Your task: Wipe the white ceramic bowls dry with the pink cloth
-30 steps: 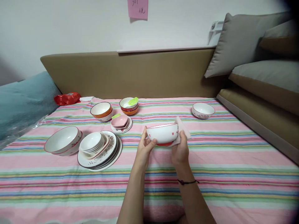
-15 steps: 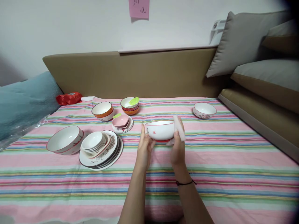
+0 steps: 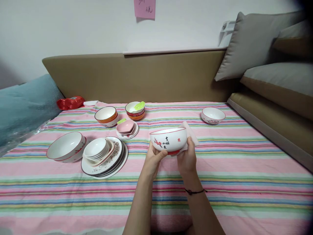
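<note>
Bowl (image 3: 171,133) hung between two hands, cloth at its side

From where I stood, the work looked partway along, though that was only my judgement. The left hand (image 3: 154,159) was clamped on the bowl's left side, thumb low on its outer wall. The right hand (image 3: 187,160) was closed round a pale cloth (image 3: 192,132), pressing it to the bowl's right side. The bowl was upright with a slight tilt, above the striped sheet (image 3: 232,163), not yet set down.

To the left stood a large bowl (image 3: 65,147) beside a plate stack (image 3: 117,150) topped with small bowls (image 3: 95,147); alone at far right sat another white bowl (image 3: 213,114). Which of these were finished and which were left, I could not tell.

Black characters on the held bowl read 吉祥如意, beside red blossoms; a small red mark nearby was too small to make out. The pink note (image 3: 144,9) on the wall, cut off above, seemed to say "301" over a scrawled character. I could read no brand.
</note>
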The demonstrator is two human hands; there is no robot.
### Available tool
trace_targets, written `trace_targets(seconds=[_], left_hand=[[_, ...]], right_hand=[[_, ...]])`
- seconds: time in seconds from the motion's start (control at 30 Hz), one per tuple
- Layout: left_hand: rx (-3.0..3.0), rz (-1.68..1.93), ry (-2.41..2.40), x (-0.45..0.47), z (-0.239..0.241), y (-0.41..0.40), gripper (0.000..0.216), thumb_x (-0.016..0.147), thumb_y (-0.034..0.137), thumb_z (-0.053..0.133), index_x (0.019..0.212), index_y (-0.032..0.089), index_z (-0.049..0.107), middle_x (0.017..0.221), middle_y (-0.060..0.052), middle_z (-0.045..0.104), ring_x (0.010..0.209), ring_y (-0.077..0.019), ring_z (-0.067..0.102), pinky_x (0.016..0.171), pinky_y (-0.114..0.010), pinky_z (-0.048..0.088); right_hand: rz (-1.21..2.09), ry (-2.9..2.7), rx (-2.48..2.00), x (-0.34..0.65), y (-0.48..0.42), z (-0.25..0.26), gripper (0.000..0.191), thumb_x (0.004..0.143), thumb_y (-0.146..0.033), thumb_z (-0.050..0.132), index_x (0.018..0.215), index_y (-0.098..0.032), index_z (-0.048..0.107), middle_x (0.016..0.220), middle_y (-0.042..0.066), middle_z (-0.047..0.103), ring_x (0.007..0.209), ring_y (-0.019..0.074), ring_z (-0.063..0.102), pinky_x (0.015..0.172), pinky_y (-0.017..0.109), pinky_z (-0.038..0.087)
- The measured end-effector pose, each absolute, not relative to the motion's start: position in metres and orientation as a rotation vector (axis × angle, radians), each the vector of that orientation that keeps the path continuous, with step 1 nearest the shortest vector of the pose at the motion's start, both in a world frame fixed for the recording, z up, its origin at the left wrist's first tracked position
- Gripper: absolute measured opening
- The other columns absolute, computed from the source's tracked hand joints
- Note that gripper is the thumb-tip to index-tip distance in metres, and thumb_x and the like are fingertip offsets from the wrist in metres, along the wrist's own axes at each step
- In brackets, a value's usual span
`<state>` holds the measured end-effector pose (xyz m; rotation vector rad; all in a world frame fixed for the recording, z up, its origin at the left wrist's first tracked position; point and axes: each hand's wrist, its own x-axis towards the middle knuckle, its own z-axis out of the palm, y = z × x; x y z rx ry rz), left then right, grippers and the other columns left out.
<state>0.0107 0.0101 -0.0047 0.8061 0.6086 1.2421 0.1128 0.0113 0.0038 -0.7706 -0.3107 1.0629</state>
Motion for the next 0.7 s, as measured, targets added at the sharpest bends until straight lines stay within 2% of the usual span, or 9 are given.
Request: trace_targets(seconds=[0.17,0.27,0.4,0.47,0.6,0.7], left_hand=[[0.859,1.334,0.699,0.018,0.002,0.009,0.093,0.060,0.031,0.087,0.139,0.025,0.040,0.134,-0.013,0.057,0.125,-0.0288,0.052,0.104,-0.038,0.042],[0.868,1.379,0.766,0.019,0.005,0.008,0.098,0.060,0.028,0.087,0.143,0.028,0.035,0.139,-0.011,0.053,0.129,-0.0286,0.050,0.104,-0.037,0.043],[0.847,1.360,0.732,0.013,0.002,0.012,0.073,0.075,0.045,0.073,0.140,0.026,0.045,0.145,-0.010,0.049,0.136,-0.0290,0.041,0.108,-0.037,0.039],[0.873,1.362,0.764,0.010,-0.001,0.014,0.066,0.077,0.045,0.071,0.137,0.025,0.051,0.147,-0.009,0.046,0.136,-0.0293,0.041,0.107,-0.038,0.040],[0.897,1.365,0.822,0.006,-0.003,0.015,0.068,0.070,0.038,0.079,0.133,0.025,0.055,0.149,-0.010,0.044,0.131,-0.0309,0.047,0.105,-0.039,0.041],[0.884,1.298,0.699,0.006,-0.001,0.015,0.066,0.071,0.042,0.077,0.132,0.023,0.057,0.141,-0.012,0.053,0.131,-0.0313,0.047,0.107,-0.040,0.039]], right_hand=[[0.966,-0.516,-0.711,0.107,0.009,0.001,0.050,0.089,-0.042,0.050,0.135,-0.023,0.052,0.131,0.001,0.062,0.122,0.0170,0.055,0.112,0.036,0.035],[0.981,-0.545,-0.722,0.105,0.012,-0.002,0.050,0.089,-0.043,0.051,0.134,-0.022,0.054,0.130,0.002,0.063,0.121,0.0176,0.056,0.112,0.038,0.035],[0.997,-0.355,-0.788,0.113,0.017,-0.005,0.052,0.088,-0.046,0.049,0.133,-0.019,0.053,0.118,0.002,0.069,0.113,0.0189,0.061,0.106,0.039,0.043],[0.985,-0.311,-0.792,0.118,0.018,-0.005,0.052,0.089,-0.046,0.047,0.133,-0.019,0.053,0.115,0.002,0.070,0.112,0.0190,0.062,0.103,0.039,0.046],[0.999,-0.329,-0.763,0.121,0.017,-0.003,0.051,0.090,-0.046,0.045,0.132,-0.020,0.054,0.115,0.003,0.071,0.114,0.0191,0.062,0.102,0.039,0.047],[1.013,-0.308,-0.735,0.119,0.017,-0.003,0.050,0.089,-0.045,0.046,0.131,-0.020,0.056,0.118,0.003,0.069,0.116,0.0194,0.061,0.104,0.041,0.045]])
